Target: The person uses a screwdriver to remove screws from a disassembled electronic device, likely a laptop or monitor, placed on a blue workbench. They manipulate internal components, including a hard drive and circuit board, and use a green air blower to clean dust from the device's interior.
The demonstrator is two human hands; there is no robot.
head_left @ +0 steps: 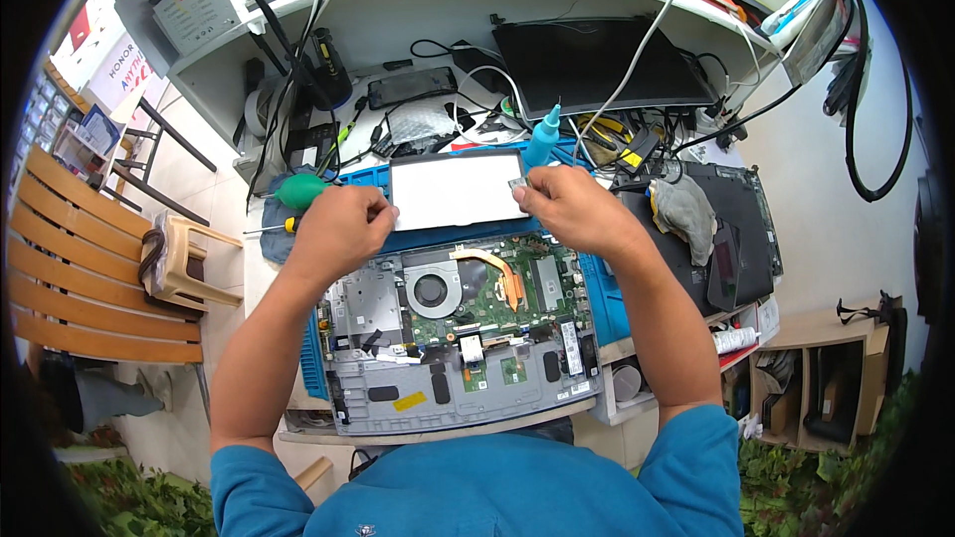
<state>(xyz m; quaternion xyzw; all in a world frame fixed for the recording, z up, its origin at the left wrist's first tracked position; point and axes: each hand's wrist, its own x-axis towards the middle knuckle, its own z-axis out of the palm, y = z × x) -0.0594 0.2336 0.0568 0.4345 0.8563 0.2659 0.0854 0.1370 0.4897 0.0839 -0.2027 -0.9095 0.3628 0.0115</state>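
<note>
Head view. Right hand [575, 207]: thumb and forefinger pinch a small grey piece [517, 182] at the 3 o'clock edge of a shallow white tray [458, 189]. Left hand [343, 229]: fingers curled inward, tips at the tray's 9 o'clock edge; cannot tell whether they grip or only touch.

Tray: dark-rimmed, in front of both hands, over the far part of a blue mat [609, 303]; resting or lifted, cannot tell.

Clock centred on tray. 6 o'clock: opened laptop [388, 412], innards up; fan [431, 288] at its own 11, copper pipe [510, 285] at its 1. 9 o'clock: green bulb [298, 191]; just below it, yellow-and-black screwdriver [289, 226], shaft pointing away from the hand. 2 o'clock: blue bottle [543, 139], nozzle up. 11 o'clock: dark phone [410, 89]. Between 1 and 2, farther out: black screen [602, 60]. 3 o'clock: grey cloth [684, 214].
</note>
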